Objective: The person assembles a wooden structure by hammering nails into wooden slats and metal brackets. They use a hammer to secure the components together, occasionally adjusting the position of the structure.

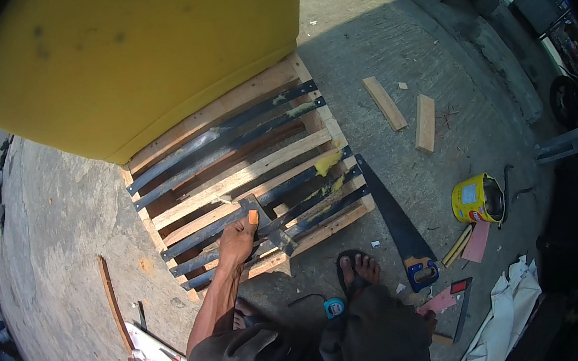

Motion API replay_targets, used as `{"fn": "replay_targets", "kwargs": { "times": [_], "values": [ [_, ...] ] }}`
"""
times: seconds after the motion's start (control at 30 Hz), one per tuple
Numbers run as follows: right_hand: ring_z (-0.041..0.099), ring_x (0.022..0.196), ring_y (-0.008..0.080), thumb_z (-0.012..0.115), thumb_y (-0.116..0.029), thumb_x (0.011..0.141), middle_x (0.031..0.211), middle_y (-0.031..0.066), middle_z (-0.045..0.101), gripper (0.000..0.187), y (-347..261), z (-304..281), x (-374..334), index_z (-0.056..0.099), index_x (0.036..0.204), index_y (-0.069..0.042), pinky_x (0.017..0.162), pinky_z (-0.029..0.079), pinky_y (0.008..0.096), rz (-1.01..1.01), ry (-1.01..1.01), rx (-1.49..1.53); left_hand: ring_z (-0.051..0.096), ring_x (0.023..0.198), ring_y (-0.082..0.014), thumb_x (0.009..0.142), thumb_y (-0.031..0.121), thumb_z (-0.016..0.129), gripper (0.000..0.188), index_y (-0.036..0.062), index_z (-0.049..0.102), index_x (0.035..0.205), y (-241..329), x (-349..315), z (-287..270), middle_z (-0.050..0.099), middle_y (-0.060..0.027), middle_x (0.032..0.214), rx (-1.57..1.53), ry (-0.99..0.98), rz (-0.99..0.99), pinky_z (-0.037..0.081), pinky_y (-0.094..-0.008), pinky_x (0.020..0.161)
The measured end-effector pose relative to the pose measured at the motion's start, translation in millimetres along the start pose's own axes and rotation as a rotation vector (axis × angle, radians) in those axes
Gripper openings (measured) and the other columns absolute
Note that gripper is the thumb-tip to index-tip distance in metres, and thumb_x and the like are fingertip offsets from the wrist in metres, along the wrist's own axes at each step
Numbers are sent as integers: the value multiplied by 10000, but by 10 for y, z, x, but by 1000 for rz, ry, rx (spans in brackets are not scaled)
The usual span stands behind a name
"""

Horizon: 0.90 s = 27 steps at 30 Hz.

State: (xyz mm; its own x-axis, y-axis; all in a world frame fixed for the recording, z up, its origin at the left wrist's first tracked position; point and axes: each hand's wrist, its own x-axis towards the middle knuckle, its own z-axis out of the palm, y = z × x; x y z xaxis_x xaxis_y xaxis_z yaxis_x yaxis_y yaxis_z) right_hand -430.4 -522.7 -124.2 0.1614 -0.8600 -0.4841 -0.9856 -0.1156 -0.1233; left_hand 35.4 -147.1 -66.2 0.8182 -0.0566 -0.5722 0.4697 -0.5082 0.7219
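Observation:
My left hand point(237, 238) is closed around a dark tool with an orange end, whose exact kind I cannot make out. It is over the near part of a slatted wooden seat frame point(246, 177). Black straps point(216, 135) run across the frame, fixed at both ends, with yellowish patches on some. Beyond it rises a large yellow upholstered panel point(147, 61). Low on the right, part of my right hand point(430, 320) shows beside my knee, near a pink piece point(440, 302); its fingers are mostly hidden.
A handsaw point(397, 221) lies right of the frame, a blue tape measure point(333, 308) between my feet. Farther right are two wood blocks point(425, 122), a yellow can point(473, 199) and a dark curved bar point(506, 191). White sheeting point(507, 312) lies lower right, a wood strip point(113, 304) left.

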Motion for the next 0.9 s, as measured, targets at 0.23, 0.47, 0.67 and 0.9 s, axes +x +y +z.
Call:
{"fn": "replay_targets", "kwargs": {
  "times": [0.23, 0.47, 0.67, 0.9],
  "values": [
    [648, 1085, 418, 837, -407, 816, 1139, 196, 661, 712, 737, -33, -391, 555, 1348, -28, 928, 519, 483, -507, 52, -2, 392, 680, -64, 1079, 352, 624, 417, 58, 679, 789, -117, 83, 19, 527, 76, 719, -342, -45, 55, 319, -283, 632],
    [564, 1138, 417, 721, -246, 730, 1155, 196, 581, 498, 993, -325, -175, 614, 1194, -97, 932, 472, 541, -517, -112, -501, 401, 691, -133, 1032, 597, 575, 608, 47, 610, 776, 22, -39, 2, 464, -28, 648, 77, 31, -25, 408, -347, 722],
    [670, 948, 460, 714, -155, 806, 1068, 227, 671, 410, -16, -863, -142, 528, 1161, -68, 820, 545, 537, -267, -340, -447, 534, 736, -94, 1052, 500, 585, 486, 72, 748, 891, 217, -106, 25, 662, 24, 745, 208, 51, -64, 444, -327, 780],
    [720, 1016, 400, 696, -161, 941, 1112, 268, 695, 462, -2083, -1085, -441, 487, 1316, 9, 847, 565, 466, -771, -573, 338, 614, 783, -106, 1042, 471, 620, 467, 41, 778, 950, 182, -56, 50, 725, -22, 785, 115, 66, -112, 480, -337, 862]
  ]
}}
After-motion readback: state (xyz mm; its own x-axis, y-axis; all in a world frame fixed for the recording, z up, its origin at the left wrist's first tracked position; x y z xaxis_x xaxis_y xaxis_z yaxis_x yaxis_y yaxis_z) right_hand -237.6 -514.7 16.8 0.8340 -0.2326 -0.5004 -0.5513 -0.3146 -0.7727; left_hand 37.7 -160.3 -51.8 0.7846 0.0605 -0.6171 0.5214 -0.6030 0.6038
